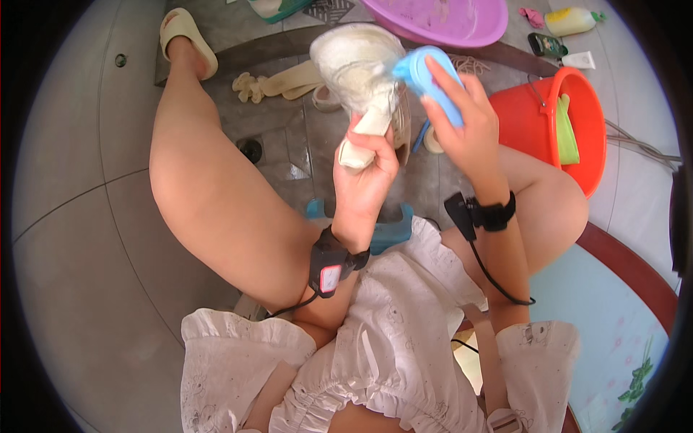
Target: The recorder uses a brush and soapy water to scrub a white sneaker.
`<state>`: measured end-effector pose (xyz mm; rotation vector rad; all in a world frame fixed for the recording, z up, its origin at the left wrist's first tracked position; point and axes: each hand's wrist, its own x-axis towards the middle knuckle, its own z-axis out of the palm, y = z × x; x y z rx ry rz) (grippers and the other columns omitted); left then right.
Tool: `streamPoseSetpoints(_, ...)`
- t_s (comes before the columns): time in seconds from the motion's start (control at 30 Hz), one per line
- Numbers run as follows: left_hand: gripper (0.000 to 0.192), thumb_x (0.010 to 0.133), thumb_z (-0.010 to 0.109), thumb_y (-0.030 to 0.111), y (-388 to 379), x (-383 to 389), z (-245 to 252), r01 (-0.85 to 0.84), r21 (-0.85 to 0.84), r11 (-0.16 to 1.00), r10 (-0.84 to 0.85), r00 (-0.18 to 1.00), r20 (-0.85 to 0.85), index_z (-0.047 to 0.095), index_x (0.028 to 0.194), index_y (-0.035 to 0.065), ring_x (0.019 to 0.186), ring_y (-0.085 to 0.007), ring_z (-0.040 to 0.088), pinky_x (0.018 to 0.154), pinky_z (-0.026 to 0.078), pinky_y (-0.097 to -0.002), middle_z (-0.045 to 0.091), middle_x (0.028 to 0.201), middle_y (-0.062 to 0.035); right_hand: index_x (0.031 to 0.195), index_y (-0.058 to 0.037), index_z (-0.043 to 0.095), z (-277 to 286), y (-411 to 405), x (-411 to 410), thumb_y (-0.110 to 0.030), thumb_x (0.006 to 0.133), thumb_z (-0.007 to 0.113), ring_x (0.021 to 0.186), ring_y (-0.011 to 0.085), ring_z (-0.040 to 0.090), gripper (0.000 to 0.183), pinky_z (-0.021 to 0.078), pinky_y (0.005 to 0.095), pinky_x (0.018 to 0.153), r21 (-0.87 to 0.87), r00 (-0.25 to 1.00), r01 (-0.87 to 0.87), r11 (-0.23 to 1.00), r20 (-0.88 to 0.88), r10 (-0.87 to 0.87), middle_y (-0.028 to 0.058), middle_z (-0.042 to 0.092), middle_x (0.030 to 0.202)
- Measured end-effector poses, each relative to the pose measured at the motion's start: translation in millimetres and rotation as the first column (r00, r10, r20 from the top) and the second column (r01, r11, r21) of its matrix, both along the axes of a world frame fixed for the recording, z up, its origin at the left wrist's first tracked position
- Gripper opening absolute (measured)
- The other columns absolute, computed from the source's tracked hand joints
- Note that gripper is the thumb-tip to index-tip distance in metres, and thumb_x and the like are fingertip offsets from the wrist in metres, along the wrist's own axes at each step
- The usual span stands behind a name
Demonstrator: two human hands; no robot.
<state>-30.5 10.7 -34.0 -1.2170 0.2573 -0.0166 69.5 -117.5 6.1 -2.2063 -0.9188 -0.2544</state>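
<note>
My left hand (pixel 365 165) grips the narrow end of a white object (pixel 354 67), which looks like a shoe; blur and whitish lather leave its exact form unclear. Its wide, rounded end points away from me. In my right hand (pixel 465 124) is a blue plastic scrubbing brush (pixel 438 81), its bristles against the right side of the white object. Both hands are raised over the tiled floor, between my knees. Beneath and behind the white object lie slippers or sandals (pixel 292 78), partly hidden by it.
A purple basin (pixel 449 24) stands at the far side. On the right, a red bucket (pixel 525 116) leans with a green item (pixel 566 135) inside. Bottles (pixel 568 21) and a white tube (pixel 579 59) lie beyond it. A floor drain (pixel 250 150) is left of centre, near a blue plastic stool (pixel 392 233).
</note>
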Motion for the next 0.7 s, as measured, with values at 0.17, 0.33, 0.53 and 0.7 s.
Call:
streamPoseSetpoints(0.17, 0.026, 0.086, 0.054, 0.001, -5, 1, -14, 0.044, 0.175, 0.984, -0.04, 0.999, -0.03, 0.056, 0.111, -0.0061, 0.097, -0.0276, 0.059, 0.062, 0.061, -0.0284, 0.058, 0.11, -0.0191, 0.122, -0.0198, 0.063, 5, 17, -12, -0.018, 0.075, 0.071, 0.072, 0.0264, 0.059, 0.048, 0.0485, 0.0347, 0.062, -0.063, 0.987, -0.099, 0.993, 0.124, 0.106, 0.0089, 0.057, 0.088)
streamPoseSetpoints(0.33, 0.024, 0.088, 0.054, 0.002, -1, 1, -1, 0.015, 0.108, 0.994, -0.015, 1.0, 0.002, 0.055, 0.11, -0.0061, 0.087, -0.0244, 0.06, 0.06, 0.06, -0.0274, 0.058, 0.106, -0.0183, 0.122, -0.0202, 0.062, 0, 3, 10, -0.019, 0.078, 0.071, 0.076, 0.0257, 0.061, 0.045, 0.0487, 0.0354, 0.064, -0.011, 0.991, 0.127, 0.992, -0.046, -0.127, 0.0096, 0.059, 0.094)
streamPoseSetpoints(0.53, 0.024, 0.093, 0.051, 0.008, -16, 3, -2, 0.111, 0.154, 0.982, -0.105, 0.993, -0.046, 0.053, 0.113, -0.005, 0.085, -0.0221, 0.059, 0.062, 0.057, -0.0261, 0.059, 0.105, -0.0172, 0.124, -0.0141, 0.06, 12, 21, 1, -0.014, 0.082, 0.067, 0.078, 0.0233, 0.059, 0.043, 0.0476, 0.0322, 0.067, 0.071, 0.998, -0.032, 0.997, 0.057, 0.028, 0.0103, 0.058, 0.095)
streamPoseSetpoints(0.7, 0.024, 0.095, 0.052, 0.01, -11, 2, -9, 0.167, 0.17, 0.971, -0.148, 0.982, -0.115, 0.05, 0.114, -0.0044, 0.079, -0.0192, 0.059, 0.061, 0.055, -0.0252, 0.059, 0.103, -0.0161, 0.126, -0.0104, 0.057, 2, 3, 2, -0.01, 0.084, 0.064, 0.078, 0.0209, 0.055, 0.042, 0.046, 0.0293, 0.07, -0.019, 0.991, 0.068, 0.997, -0.117, -0.07, 0.0098, 0.057, 0.092)
